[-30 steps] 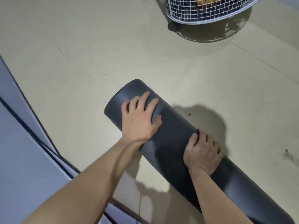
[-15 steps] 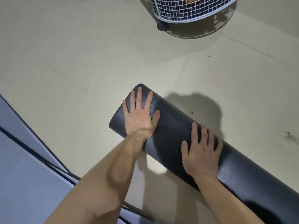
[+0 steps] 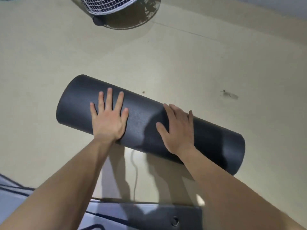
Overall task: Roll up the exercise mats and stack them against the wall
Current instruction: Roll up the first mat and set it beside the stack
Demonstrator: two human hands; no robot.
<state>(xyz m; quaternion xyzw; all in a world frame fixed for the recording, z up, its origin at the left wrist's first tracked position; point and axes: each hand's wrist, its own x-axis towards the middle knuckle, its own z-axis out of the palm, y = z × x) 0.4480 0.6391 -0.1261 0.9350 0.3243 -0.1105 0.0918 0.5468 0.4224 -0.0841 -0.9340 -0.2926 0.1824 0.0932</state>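
Dark rolled mat [image 3: 142, 120] at frame centre, lying on beige floor [image 3: 49, 63], long axis 10 to 4 o'clock. Left hand [image 3: 108, 121] flat on roll near 10 o'clock end, fingers [image 3: 109, 98] straight, spread, pressing (no grasp). Right hand [image 3: 178, 130] flat on roll's middle, fingers straight, likewise released. White wire basket [image 3: 106, 5] at 12 o'clock, well apart.

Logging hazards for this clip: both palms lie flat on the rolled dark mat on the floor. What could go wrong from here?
1. The left hand and right hand only press flat on the rolled mat; nothing grips it, so it may spring loose or roll away.
2. The wheeled wire basket stands ahead; a hard push could send the roll into it.
3. A thin cord lies on the floor near the roll and might snag.
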